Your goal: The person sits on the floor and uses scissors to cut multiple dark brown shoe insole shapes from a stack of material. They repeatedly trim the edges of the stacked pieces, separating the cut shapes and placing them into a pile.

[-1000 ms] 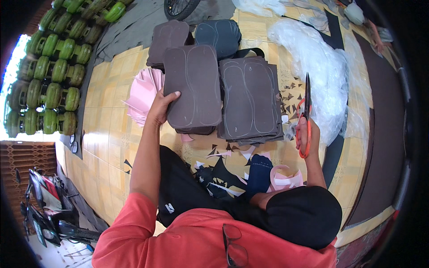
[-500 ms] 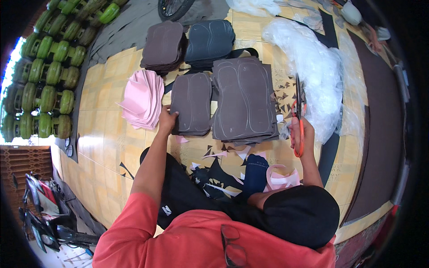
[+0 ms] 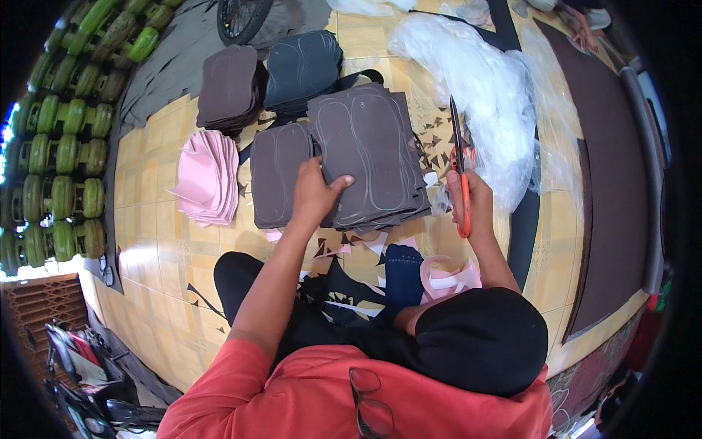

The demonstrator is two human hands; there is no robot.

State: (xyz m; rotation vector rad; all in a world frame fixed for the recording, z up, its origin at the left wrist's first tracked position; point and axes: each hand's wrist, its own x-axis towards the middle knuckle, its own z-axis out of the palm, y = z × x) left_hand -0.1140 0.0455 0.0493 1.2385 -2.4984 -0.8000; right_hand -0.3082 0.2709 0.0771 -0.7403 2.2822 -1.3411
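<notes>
Left hand [image 3: 318,192] on the wide stack of dark-brown sheets with pale curved outlines [image 3: 373,157], thumb spread on top, fingers at its left edge, pinching or not I can't tell! The stack's on tan tiles [image 3: 146,212]; right hand [image 3: 472,199] clamps orange-handled, dark-bladed scissors [image 3: 459,157].

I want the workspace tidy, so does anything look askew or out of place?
Yes: dark offcuts lie scattered on the tiled floor right of the largest grey stack, whose sheets jut out unevenly. The pink sheets on the left are loosely fanned rather than squared. Nothing looks clearly damaged.
</notes>
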